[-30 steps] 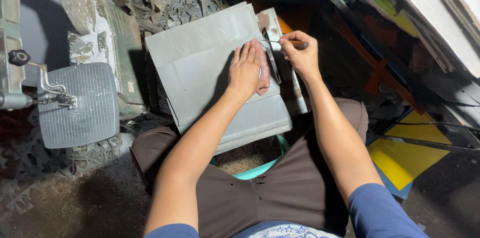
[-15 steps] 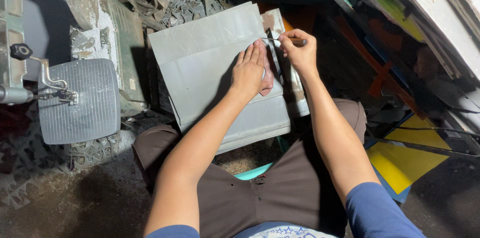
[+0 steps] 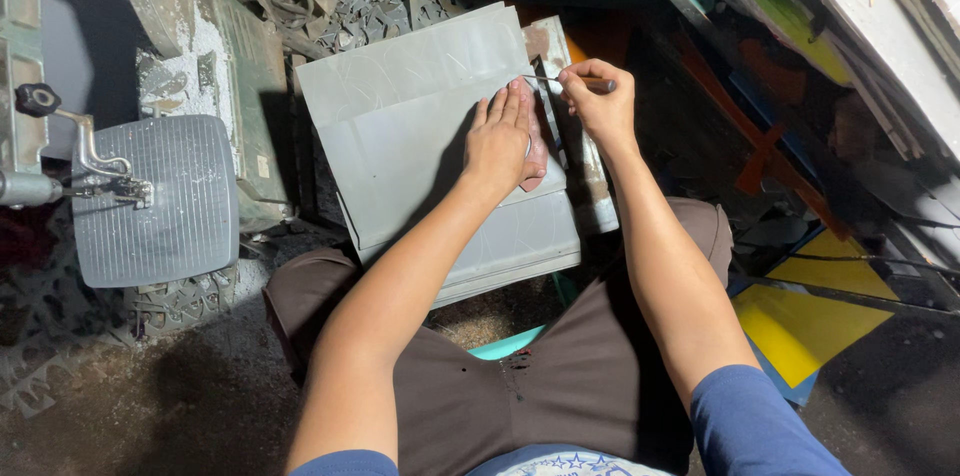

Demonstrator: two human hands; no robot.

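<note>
**Marking the grey sheet: line at the far edge, most of the sheet still plain**

We sit w/ a stack of grey metal sheets (image 3: 440, 146) across our knees, tilted a bit, far corner pointing away to the right. Our left hand (image 3: 508, 141) lies flat on the top sheet near its right edge, fingers straight and together, gripping nothing, just pressing the sheet down. Our right hand (image 3: 600, 101) is closed round a thin pointed tool (image 3: 560, 82), pinched betw. thumb and fingers like a pen; its tip touches the sheet just beyond the left fingertips, near the top right corner.

How far along, as we judge it: faint curved scratches show on the upper part of the top sheet, so some marking looks done there. The tool tip sits at the far end of the right edge; we can't tell if a full line runs along that edge, too fine to see. The lower half of the sheet looks unmarked. No cuts, the sheets are whole.

A narrow paint-worn strip (image 3: 570, 136) lies under the right edge of the sheets, touching them. To the left, well apart, a ribbed grey metal plate (image 3: 160, 201) on a machine. Yellow boards (image 3: 805, 321) lie on the floor at right, beside our knee.
</note>
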